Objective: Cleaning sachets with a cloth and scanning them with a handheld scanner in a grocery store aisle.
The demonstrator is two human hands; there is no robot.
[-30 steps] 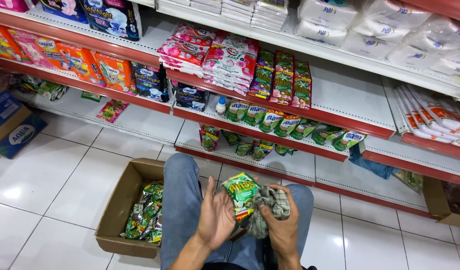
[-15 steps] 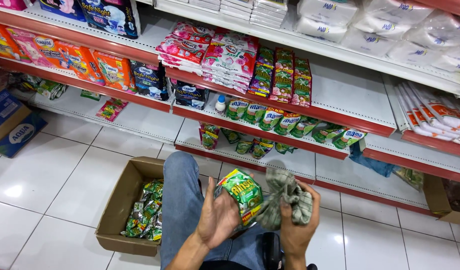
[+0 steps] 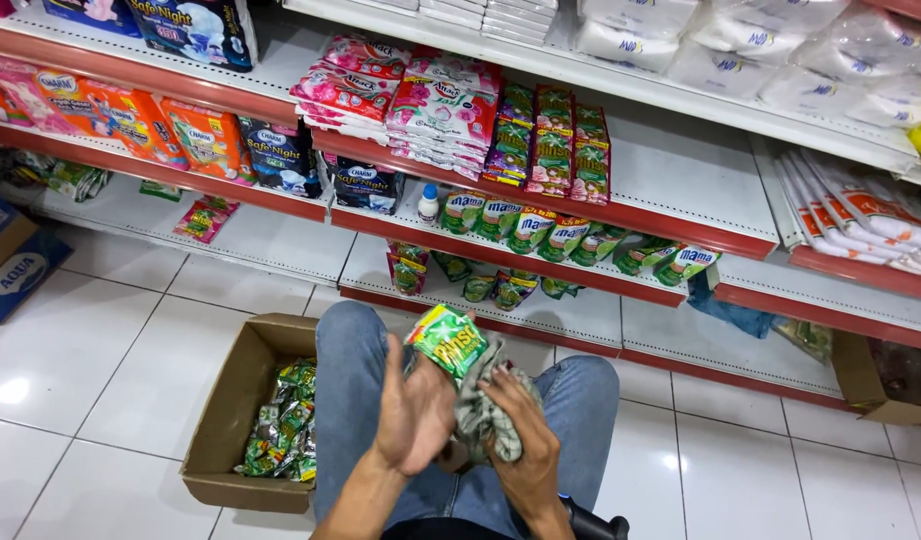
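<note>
White-and-red store shelving [image 3: 681, 190], stocked in tiers with soft packs and green sachets. White tiled floor [image 3: 101, 350]. Brown cardboard box [image 3: 236, 400] beside the person's left knee, part-filled with small green sachets [image 3: 281, 430]. Left hand [image 3: 413, 415]: fingers closed on a green sachet [image 3: 448, 340], held up over the lap between the knees. Right hand [image 3: 526, 455]: closed around a grey crumpled cloth [image 3: 476, 410], touching the sachet's lower edge. Handling judgement: wiping goes best with the sachet pinched at one edge, the cloth drawn flat across each face, light pressure to avoid creasing the foil.
</note>
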